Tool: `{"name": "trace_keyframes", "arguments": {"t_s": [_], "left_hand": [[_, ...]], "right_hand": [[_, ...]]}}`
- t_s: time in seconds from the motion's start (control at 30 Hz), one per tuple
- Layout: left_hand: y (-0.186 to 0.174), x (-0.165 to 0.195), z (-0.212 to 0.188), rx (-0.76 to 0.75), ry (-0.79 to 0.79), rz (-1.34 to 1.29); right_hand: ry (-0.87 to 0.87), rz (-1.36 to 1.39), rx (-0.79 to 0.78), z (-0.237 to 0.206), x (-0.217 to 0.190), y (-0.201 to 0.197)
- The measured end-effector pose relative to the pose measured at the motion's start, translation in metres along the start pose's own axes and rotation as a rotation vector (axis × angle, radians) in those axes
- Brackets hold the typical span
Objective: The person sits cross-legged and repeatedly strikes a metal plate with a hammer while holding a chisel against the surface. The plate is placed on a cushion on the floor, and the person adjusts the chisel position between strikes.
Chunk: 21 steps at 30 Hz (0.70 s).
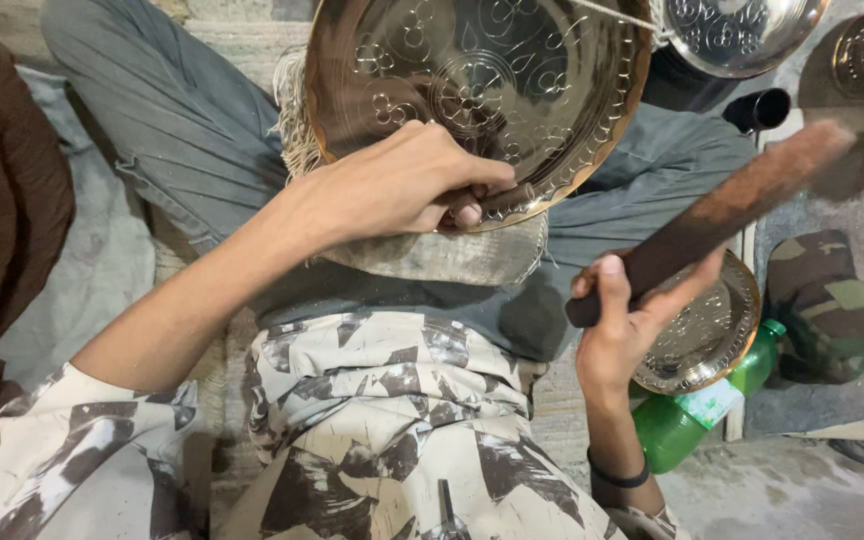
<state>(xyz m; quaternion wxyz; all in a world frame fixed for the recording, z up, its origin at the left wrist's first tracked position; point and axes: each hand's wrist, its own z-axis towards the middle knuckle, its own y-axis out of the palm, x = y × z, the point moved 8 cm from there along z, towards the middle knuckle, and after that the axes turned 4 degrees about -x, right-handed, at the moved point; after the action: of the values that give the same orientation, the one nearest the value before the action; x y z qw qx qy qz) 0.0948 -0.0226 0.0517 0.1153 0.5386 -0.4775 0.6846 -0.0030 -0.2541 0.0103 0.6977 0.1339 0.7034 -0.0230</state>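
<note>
Engraving a brass plate by hand

Pressing down on the lower rim of a large brass plate, the left hand has its grip shut around a thin dark punch whose tip meets the engraved border. The plate leans across the person's lap, resting on a grey pad. The right hand has its grip closed on the handle of a brown mallet, blurred and raised to the right of the plate. Just behind that hand lies a smaller engraved plate, and under it a green bottle with a pale label band around its middle. Another shiny plate sits at the top edge. A camouflage cloth lies at right.
</note>
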Motion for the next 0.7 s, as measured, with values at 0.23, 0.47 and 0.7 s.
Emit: {"name": "trace_keyframes", "arguments": {"t_s": [0.23,0.47,0.7], "left_hand": [[0.002,0.001,-0.001,-0.051,0.067,0.019],[-0.009,0.005,-0.001,0.018,0.094,0.035],[-0.005,-0.001,0.001,-0.029,0.086,0.053]], "right_hand": [[-0.159,-0.614,-0.266,-0.009,-0.015,0.021],[-0.081,-0.637,-0.206,-0.006,0.001,0.004],[-0.130,-0.362,-0.001,-0.005,-0.023,0.006]]}}
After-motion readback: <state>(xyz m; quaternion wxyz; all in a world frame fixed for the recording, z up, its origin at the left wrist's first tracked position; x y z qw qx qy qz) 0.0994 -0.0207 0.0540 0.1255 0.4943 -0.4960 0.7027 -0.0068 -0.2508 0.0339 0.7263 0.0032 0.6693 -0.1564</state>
